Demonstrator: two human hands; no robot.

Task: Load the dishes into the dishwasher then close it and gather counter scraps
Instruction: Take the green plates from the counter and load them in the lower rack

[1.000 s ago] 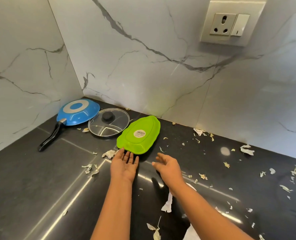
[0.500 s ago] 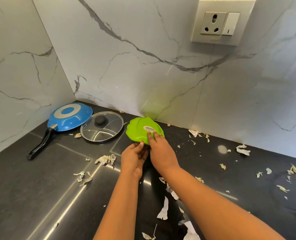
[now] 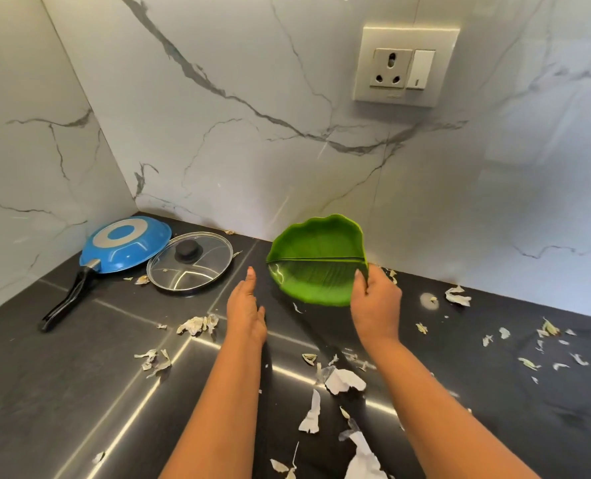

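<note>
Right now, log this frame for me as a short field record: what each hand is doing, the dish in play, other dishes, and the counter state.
right hand: grips the right edge of the green leaf-shaped dish, tilted up with its inside facing the camera
left hand: open, empty, just left of the dish, not touching it
other dishes: blue pan upside down in the corner; glass lid flat beside it
counter: dark, strewn with pale peel and paper scraps
dishwasher: not in view

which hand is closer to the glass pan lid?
Left. The left hand sits just right of the round glass pan lid, apart; the right hand is farther right.
</note>
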